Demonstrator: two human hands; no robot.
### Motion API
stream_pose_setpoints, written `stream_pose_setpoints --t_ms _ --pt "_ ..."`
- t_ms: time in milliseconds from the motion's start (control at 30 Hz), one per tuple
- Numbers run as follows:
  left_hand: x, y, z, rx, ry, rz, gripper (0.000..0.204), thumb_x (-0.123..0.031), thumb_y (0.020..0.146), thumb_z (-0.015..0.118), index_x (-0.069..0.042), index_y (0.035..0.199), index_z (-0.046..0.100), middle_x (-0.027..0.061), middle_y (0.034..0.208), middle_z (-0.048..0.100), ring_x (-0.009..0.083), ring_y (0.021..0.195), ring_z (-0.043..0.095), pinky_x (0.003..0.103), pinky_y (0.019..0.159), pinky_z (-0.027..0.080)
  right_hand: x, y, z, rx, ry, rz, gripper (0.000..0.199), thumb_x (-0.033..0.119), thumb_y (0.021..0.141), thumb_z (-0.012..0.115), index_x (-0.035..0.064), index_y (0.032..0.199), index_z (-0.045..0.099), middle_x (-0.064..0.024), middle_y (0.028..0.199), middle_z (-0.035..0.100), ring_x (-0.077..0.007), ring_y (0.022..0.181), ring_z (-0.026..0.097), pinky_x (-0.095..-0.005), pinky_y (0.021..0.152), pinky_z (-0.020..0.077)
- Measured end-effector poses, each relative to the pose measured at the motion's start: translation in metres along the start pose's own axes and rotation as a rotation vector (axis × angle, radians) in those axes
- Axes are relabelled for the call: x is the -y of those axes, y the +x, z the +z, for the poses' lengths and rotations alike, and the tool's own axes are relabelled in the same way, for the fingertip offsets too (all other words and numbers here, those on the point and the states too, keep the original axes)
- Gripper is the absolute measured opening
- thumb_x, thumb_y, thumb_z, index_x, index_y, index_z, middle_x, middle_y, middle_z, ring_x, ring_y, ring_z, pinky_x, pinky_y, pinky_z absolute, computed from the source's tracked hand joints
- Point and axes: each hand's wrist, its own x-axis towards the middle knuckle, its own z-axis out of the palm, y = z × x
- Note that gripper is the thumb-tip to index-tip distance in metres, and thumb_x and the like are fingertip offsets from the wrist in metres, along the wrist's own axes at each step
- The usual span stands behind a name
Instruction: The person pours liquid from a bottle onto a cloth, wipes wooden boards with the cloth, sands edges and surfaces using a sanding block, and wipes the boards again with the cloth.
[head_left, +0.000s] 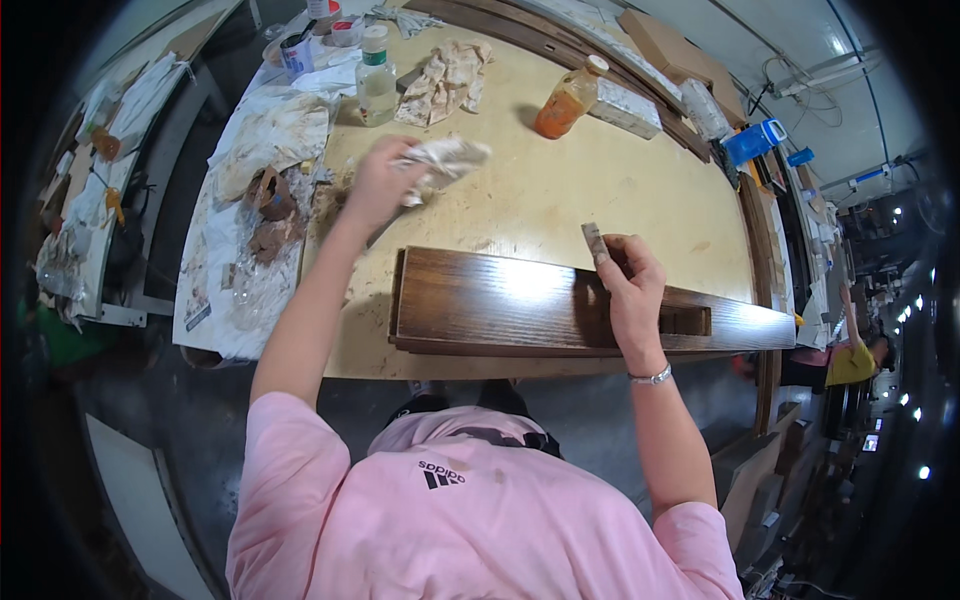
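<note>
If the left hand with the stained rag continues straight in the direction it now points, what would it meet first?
The left hand holds a crumpled stained rag and points up-right across the tabletop. The first thing in that line looks like the orange bottle, with bare table between; depth is unclear, so it might pass just beside it.

Crumpled stained rag (445, 160) raised above table; small grey block (594, 243), possibly abrasive, upright over dark glossy wooden board (520, 305).

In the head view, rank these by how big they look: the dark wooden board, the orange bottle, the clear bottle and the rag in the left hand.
1. Wooden board, by far the largest.
2. Rag.
3. Clear bottle and orange bottle: they look about alike, and the fisheye bend makes ranking them unsure.
</note>
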Motion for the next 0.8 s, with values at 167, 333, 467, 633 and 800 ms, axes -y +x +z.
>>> stream_pose_setpoints --t_ms 167,333,467,633,800 --pt "-0.013 -0.085 -0.088 -0.259 -0.354 0.132 0.034 -0.008 0.088 0.065 0.003 0.120 0.061 0.0103 0.109 0.066 0.0128 0.097 0.063 0.026 0.083 0.051 0.015 -0.003 0.010 -0.133 -0.149 -0.152 0.018 0.006 0.084 0.070 -0.0025 0.099 0.069 -0.0082 0.082 0.060 -0.0174 0.073 0.060 -0.0306 0.066 0.0477" --pt "0.012 -0.164 -0.122 -0.355 -0.349 -0.048 0.039 0.000 0.088 0.059 0.007 0.126 0.058 0.0126 0.118 0.064 0.0164 0.104 0.063 0.027 0.092 0.049 0.077 -0.016 0.094 0.062 -0.336 -0.412 0.013 0.011 0.080 0.069 0.0006 0.085 0.064 -0.0164 0.086 0.061 -0.0334 0.069 0.064 -0.0431 0.062 0.0514" --pt "0.024 -0.202 -0.105 -0.456 -0.446 -0.123 0.039 0.004 0.087 0.057 0.009 0.125 0.058 0.0130 0.115 0.065 0.0165 0.104 0.063 0.028 0.092 0.049 0.086 -0.013 0.151 0.167 -0.426 -0.463 0.016 0.016 0.082 0.068 0.0012 0.080 0.061 -0.0174 0.082 0.059 -0.0384 0.070 0.063 -0.0477 0.063 0.0511" --pt "0.046 -0.263 -0.122 -0.563 -0.300 -0.204 0.039 0.003 0.089 0.057 0.009 0.127 0.058 0.0139 0.116 0.065 0.0176 0.104 0.064 0.029 0.089 0.051 0.070 -0.013 0.081 0.141 -0.591 -0.236 0.017 0.016 0.081 0.068 0.0004 0.078 0.063 -0.0203 0.086 0.065 -0.0376 0.074 0.067 -0.0467 0.066 0.0536" --pt "0.024 -0.273 -0.135 -0.648 -0.243 -0.175 0.036 0.008 0.086 0.057 0.009 0.123 0.060 0.0134 0.116 0.065 0.0167 0.104 0.063 0.029 0.093 0.049 0.009 -0.012 -0.034 -0.102 -0.853 -0.121 0.016 0.017 0.082 0.070 0.0022 0.079 0.064 -0.0189 0.081 0.065 -0.0388 0.075 0.067 -0.0472 0.065 0.0530"
